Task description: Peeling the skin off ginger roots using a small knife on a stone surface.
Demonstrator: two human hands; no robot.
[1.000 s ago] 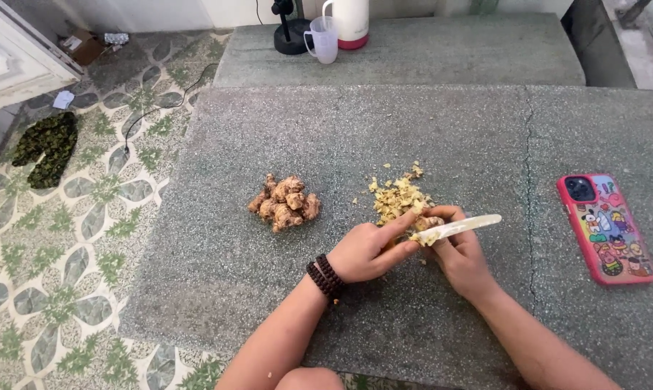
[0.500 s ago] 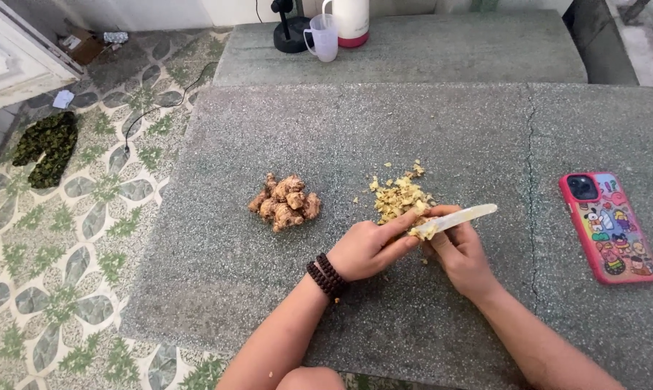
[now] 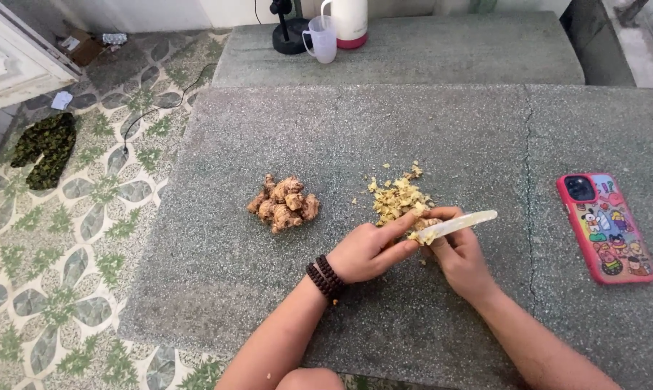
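My left hand (image 3: 369, 249), with a dark bead bracelet at the wrist, pinches a small piece of ginger root (image 3: 426, 225) against the grey stone slab (image 3: 449, 130). My right hand (image 3: 462, 256) grips a pale knife (image 3: 462, 222) whose blade lies across that piece. Just beyond my fingers is a heap of yellow peelings (image 3: 398, 196). A pile of unpeeled ginger roots (image 3: 284, 204) sits to the left of the heap, apart from both hands.
A phone in a red cartoon case (image 3: 606, 225) lies at the slab's right. A clear plastic jug (image 3: 322, 38), a white and red kettle (image 3: 349, 22) and a black stand base (image 3: 289, 40) are on the far step. Patterned tile floor (image 3: 73, 217) lies left, with a dark cloth (image 3: 45, 148).
The knife blade has shifted slightly along the ginger piece. Both hands stay in the same place over the slab.
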